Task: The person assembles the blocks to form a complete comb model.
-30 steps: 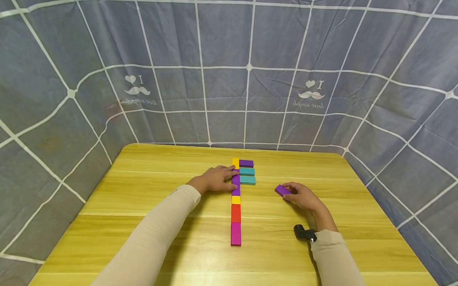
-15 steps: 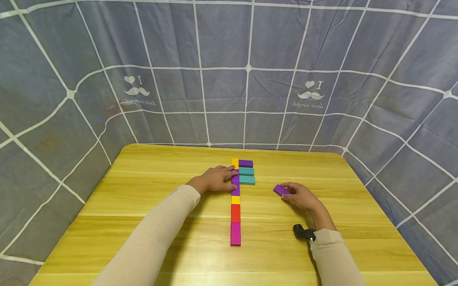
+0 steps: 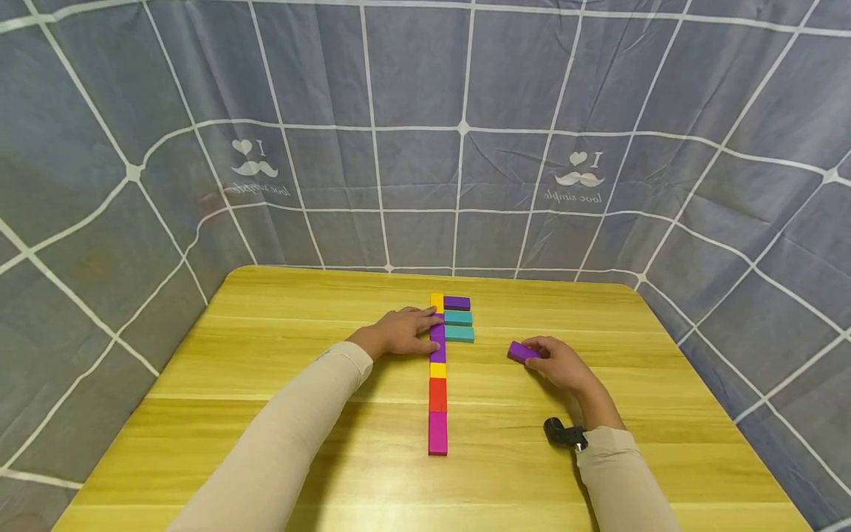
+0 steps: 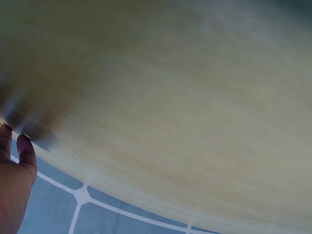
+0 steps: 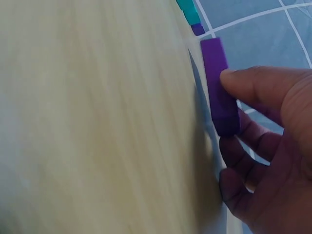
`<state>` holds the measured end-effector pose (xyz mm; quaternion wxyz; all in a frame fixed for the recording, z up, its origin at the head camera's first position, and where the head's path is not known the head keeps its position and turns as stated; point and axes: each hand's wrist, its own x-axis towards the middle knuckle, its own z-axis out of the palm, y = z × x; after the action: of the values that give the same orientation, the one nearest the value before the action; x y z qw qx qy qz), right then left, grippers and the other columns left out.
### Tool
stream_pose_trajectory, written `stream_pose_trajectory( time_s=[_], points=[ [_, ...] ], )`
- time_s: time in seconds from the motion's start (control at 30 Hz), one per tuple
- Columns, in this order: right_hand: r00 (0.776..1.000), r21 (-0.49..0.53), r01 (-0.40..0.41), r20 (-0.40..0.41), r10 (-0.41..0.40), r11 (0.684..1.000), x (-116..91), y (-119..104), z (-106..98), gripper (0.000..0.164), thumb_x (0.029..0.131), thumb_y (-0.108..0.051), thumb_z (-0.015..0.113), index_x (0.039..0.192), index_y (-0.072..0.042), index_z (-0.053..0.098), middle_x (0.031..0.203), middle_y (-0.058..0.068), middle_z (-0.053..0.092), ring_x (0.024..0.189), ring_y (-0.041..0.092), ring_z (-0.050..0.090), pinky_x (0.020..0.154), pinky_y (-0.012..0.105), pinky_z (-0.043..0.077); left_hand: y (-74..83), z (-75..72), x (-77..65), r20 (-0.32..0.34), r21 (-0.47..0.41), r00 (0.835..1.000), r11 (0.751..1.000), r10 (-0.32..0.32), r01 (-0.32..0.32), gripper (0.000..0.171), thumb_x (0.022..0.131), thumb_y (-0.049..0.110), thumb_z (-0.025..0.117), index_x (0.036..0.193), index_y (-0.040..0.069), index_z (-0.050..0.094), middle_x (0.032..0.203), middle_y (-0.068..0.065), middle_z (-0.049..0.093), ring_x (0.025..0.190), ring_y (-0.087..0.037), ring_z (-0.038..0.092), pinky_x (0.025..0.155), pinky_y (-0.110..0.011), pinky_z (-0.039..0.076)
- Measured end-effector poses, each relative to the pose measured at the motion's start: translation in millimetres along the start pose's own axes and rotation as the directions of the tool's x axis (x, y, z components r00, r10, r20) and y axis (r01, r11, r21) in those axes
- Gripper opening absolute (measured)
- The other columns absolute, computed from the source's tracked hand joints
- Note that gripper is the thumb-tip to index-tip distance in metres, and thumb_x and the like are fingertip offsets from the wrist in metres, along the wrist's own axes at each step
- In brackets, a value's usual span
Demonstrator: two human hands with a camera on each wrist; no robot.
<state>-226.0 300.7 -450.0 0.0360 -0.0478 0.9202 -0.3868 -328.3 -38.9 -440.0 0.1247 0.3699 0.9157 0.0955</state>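
Note:
In the head view, a straight column of flat blocks runs toward the person: a yellow block (image 3: pixel 436 301), purple blocks (image 3: pixel 436 352), a second yellow block (image 3: pixel 437 370), a red block (image 3: pixel 437 394) and a magenta block (image 3: pixel 437 434). My left hand (image 3: pixel 399 332) rests at the column from the left, its outstretched fingers and thumb touching the purple part and covering some of it. A dark purple block (image 3: pixel 456 303) and two teal blocks (image 3: pixel 459 334) stick out to the right. Farther right, my right hand (image 3: pixel 561 363) pinches a loose purple block (image 5: pixel 218 80) between thumb and fingers.
The wooden table (image 3: pixel 332 451) has a rounded far edge against a grey curtain (image 3: pixel 412 170) with white grid lines. A black device (image 3: pixel 565 434) is strapped to the right wrist. Both forearms come in from the near side.
My right hand has shifted very slightly to the left with the purple block. My left hand has stayed on the column, and the laid blocks keep their places.

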Motion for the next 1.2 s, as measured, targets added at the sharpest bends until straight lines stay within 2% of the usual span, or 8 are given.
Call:
stream_pose_trajectory(
  time_s=[0.37,0.57,0.7,1.0,1.2],
  points=[
    [0.997,0.015,0.076,0.032,-0.076,0.997,3,-16,11,0.032,0.093,-0.006,0.066,0.124,0.001,0.064,0.123,0.024,0.059,0.108,0.037,0.057,0.094,0.052,0.045,1.9,1.7,-0.4,-0.003,-0.003,1.0,1.0,0.005,-0.005,0.071,0.094,0.061,0.05,0.156,0.028,0.035,0.163,-0.001,0.023,0.146,-0.03,0.027,0.112,-0.06,0.027],
    [0.99,0.027,0.135,0.048,-0.136,0.991,11,-28,20,0.029,0.091,-0.002,0.066,0.12,0.001,0.067,0.118,0.019,0.061,0.103,0.031,0.057,0.091,0.045,0.046,1.2,3.0,1.0,-0.014,0.005,1.0,1.0,0.008,-0.008,0.072,0.094,0.06,0.051,0.156,0.028,0.036,0.163,-0.001,0.024,0.145,-0.029,0.028,0.112,-0.058,0.028],
    [0.985,0.045,0.158,0.064,-0.161,0.986,16,-35,29,0.028,0.091,0.0,0.065,0.118,0.0,0.067,0.116,0.017,0.061,0.104,0.03,0.057,0.092,0.046,0.046,1.4,2.4,1.3,-0.009,0.007,1.0,1.0,0.0,0.0,0.071,0.093,0.061,0.05,0.156,0.029,0.035,0.163,0.0,0.024,0.146,-0.029,0.028,0.112,-0.058,0.027],
    [0.966,-0.016,0.248,0.085,-0.246,0.969,19,-55,51,0.026,0.09,0.003,0.064,0.116,0.0,0.069,0.113,0.014,0.063,0.109,0.032,0.058,0.099,0.052,0.044,1.8,2.3,-1.5,-0.008,0.012,1.0,1.0,0.007,-0.007,0.072,0.093,0.062,0.05,0.156,0.029,0.036,0.163,0.0,0.025,0.146,-0.031,0.028,0.112,-0.06,0.027],
    [0.965,-0.053,0.256,0.074,-0.252,0.965,18,-64,65,0.027,0.088,0.003,0.065,0.114,-0.001,0.07,0.106,0.01,0.063,0.101,0.028,0.059,0.095,0.05,0.046,0.9,4.0,-3.5,-0.014,0.016,1.0,1.0,0.016,-0.016,0.072,0.093,0.062,0.05,0.155,0.028,0.036,0.163,-0.001,0.025,0.145,-0.03,0.028,0.111,-0.06,0.028]
  ],
)
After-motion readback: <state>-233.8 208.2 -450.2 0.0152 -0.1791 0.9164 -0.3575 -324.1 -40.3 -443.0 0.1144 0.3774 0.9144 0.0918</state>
